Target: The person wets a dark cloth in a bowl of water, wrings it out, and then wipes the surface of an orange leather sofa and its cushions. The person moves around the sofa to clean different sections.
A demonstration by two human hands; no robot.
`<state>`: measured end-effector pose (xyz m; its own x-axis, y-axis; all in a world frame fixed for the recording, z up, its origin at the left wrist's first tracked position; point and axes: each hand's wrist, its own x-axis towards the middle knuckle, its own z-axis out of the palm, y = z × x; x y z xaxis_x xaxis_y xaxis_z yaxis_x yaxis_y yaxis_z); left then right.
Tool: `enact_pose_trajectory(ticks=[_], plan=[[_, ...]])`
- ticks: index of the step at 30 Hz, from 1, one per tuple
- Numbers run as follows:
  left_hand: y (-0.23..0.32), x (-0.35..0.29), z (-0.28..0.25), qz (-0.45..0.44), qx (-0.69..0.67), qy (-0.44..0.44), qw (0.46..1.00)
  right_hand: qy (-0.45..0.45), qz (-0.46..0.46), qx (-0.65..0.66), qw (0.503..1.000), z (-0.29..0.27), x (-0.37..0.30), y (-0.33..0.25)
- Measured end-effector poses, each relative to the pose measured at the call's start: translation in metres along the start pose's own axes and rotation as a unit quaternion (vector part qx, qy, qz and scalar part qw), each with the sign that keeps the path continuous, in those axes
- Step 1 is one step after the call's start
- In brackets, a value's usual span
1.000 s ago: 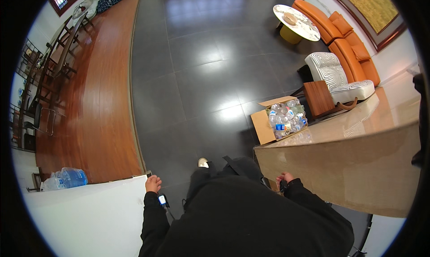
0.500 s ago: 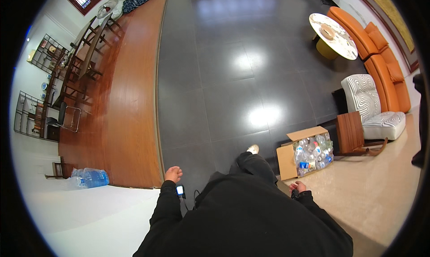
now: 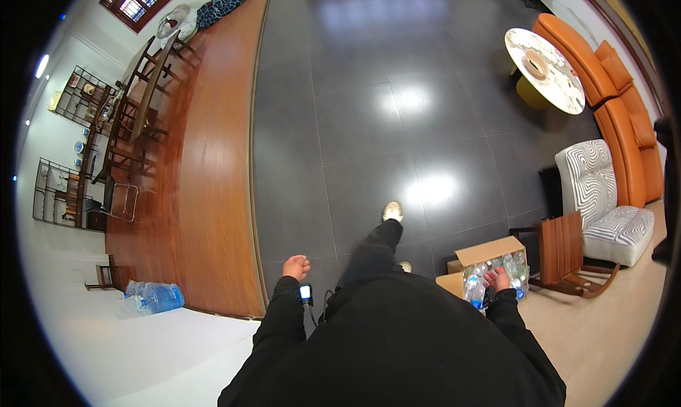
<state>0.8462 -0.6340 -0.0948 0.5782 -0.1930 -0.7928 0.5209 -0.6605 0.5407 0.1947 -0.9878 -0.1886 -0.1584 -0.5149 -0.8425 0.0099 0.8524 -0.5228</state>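
Observation:
My left hand [image 3: 296, 267] hangs over the dark tiled floor, its fingers loosely bent and slightly apart, holding nothing that I can see. A small device with a lit screen [image 3: 306, 293] is at my left wrist. On the other side, my right hand [image 3: 498, 278] is open with relaxed fingers and nothing visible in it. In the picture it overlaps a cardboard box [image 3: 489, 251] of clear plastic bottles [image 3: 474, 288], standing low on the floor. No contact with the box shows. Hand and sleeve hide part of the bottles.
Right of the box stand a wooden chair [image 3: 560, 247], a patterned seat [image 3: 599, 187], an orange sofa [image 3: 616, 134] and a round-topped table [image 3: 543, 70]. A raised wooden floor [image 3: 213, 158] runs along the left, with large blue water bottles [image 3: 159, 297] near its end.
I have stepped forward; one shoe is now farther ahead. The box has come nearer, and my right hand has swung forward across it in the picture. My left hand stays off to the left.

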Motion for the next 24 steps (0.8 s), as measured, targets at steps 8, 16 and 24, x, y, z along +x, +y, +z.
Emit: enact_pose_trajectory(ticks=[8,16,24], plan=[[0.132,0.094,0.119,0.01,-0.005,-0.053,0.999,0.041,0.092,0.113,0.988,0.018,0.03,-0.084],[0.26,0.133,0.214,0.062,0.053,-0.097,0.992,0.048,-0.001,0.069,0.996,0.017,0.045,-0.19],[0.298,0.136,0.29,0.055,0.03,-0.069,0.996,0.11,0.084,0.12,0.983,0.008,0.111,-0.248]])
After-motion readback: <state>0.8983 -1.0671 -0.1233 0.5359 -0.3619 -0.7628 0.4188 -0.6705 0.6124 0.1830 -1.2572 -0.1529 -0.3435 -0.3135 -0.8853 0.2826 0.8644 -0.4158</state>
